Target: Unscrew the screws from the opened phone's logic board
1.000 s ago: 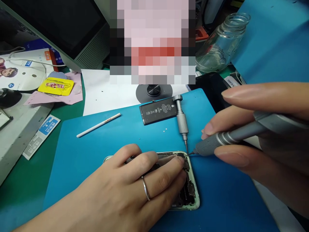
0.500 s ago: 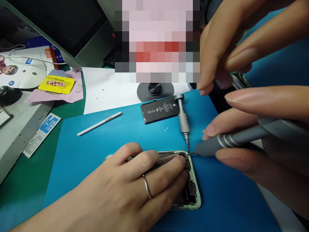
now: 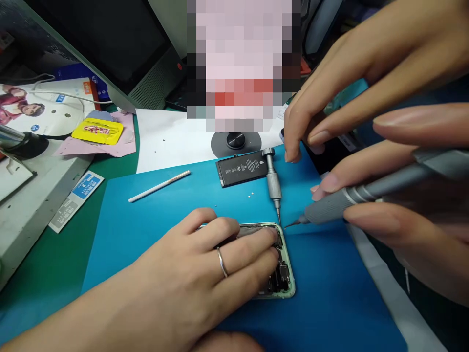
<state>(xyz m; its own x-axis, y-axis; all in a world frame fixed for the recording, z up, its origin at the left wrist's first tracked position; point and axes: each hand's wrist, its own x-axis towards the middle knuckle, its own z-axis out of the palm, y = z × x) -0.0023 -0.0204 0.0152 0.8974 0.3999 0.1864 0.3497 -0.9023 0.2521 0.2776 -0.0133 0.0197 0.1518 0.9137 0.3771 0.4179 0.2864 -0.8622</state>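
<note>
My left hand (image 3: 216,264), wearing a ring, grips an opened phone (image 3: 283,274) with a pale green frame, its fingers bent over the inner parts. Most of the phone is hidden under that hand. My right hand (image 3: 381,210) pinches a grey screwdriver (image 3: 326,208) between thumb and fingers. Its thin tip hovers just right of the phone's far right corner. A second screwdriver (image 3: 274,186) lies on the blue mat, its point beside that same corner. More bent fingers (image 3: 311,127) show above my right hand; I cannot tell whose they are.
A black battery (image 3: 242,168) lies partly under the second screwdriver's head. A white stick (image 3: 159,187) and several tiny white bits are on the blue mat (image 3: 120,234). Behind stand a monitor (image 3: 110,39) and a round dark base (image 3: 236,141); a yellow packet (image 3: 98,131) lies left.
The screwdriver tip in my right hand has come away from the phone's corner to the right. The view has shifted slightly; my left hand keeps its grip on the phone.
</note>
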